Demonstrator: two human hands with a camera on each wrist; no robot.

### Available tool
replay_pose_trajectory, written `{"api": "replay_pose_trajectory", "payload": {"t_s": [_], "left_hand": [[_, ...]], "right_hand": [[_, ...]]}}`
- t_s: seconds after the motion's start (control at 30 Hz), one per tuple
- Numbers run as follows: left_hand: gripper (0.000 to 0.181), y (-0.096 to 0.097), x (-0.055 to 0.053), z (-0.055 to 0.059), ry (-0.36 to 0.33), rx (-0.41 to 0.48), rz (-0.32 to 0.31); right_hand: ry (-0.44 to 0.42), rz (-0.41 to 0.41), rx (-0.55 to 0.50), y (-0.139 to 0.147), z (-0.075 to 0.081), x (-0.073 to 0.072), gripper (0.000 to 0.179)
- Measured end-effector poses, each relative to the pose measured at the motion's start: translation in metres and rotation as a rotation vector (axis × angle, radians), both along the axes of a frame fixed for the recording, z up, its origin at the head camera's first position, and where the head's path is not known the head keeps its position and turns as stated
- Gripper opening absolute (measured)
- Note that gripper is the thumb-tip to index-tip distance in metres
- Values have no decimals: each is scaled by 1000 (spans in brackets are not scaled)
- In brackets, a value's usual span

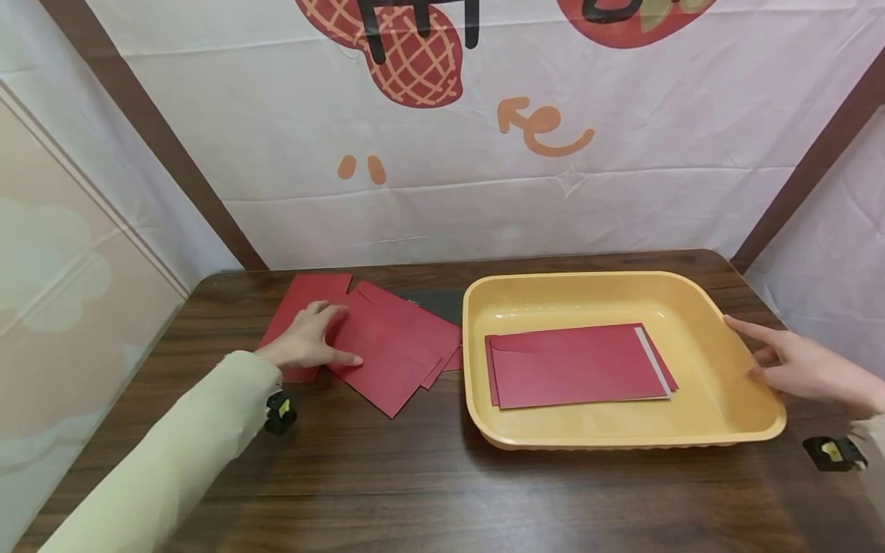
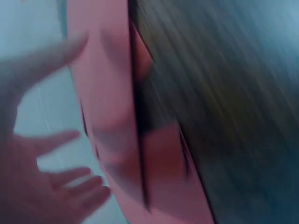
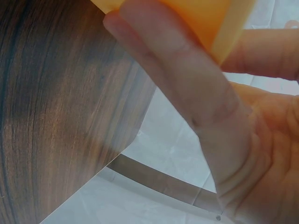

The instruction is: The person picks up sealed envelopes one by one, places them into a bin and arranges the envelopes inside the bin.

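Several red envelopes (image 1: 396, 346) lie overlapping in a loose pile on the left of the table. Over them my left hand (image 1: 309, 338) is spread, thumb apart from the fingers, gripping nothing. Its left wrist view is blurred; the fingers (image 2: 70, 186) and thumb appear beside the envelopes (image 2: 110, 93), and contact cannot be told. A yellow tray (image 1: 594, 432) stands on the right, with red envelopes (image 1: 581, 367) stacked inside, the top one showing a pale strip. My right hand (image 1: 795, 361) holds the tray's right rim between thumb and fingers (image 3: 187, 70).
A dark flat item (image 1: 435, 303) lies partly under the loose envelopes, near the tray's left side. The brown wooden table (image 1: 387, 491) ends at a printed cloth backdrop (image 1: 470, 215). More cloth hangs at both sides.
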State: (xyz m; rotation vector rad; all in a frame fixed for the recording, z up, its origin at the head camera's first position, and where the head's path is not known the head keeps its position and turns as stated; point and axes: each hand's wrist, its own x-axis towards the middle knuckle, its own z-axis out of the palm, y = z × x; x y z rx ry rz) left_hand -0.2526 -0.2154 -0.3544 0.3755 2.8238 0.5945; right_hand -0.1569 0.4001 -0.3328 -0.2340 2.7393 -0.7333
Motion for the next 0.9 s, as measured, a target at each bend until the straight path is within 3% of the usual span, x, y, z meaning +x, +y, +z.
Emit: {"api": "replay_pose_trajectory", "payload": {"t_s": [0.17, 0.3, 0.5, 0.9], "left_hand": [[104, -15, -5, -10, -12, -18, -96], [106, -19, -5, -18, -58, -22, -116], [106, -15, 4, -19, -99, -67, -59], [106, 8, 31, -17, 32, -199, 80]], "right_hand": [[-25, -12, -14, -1, 0, 1, 76], [-34, -14, -35, -2, -1, 1, 76], [-24, -7, -51, -2, -1, 1, 76], [-7, -3, -42, 0, 0, -1, 75]]}}
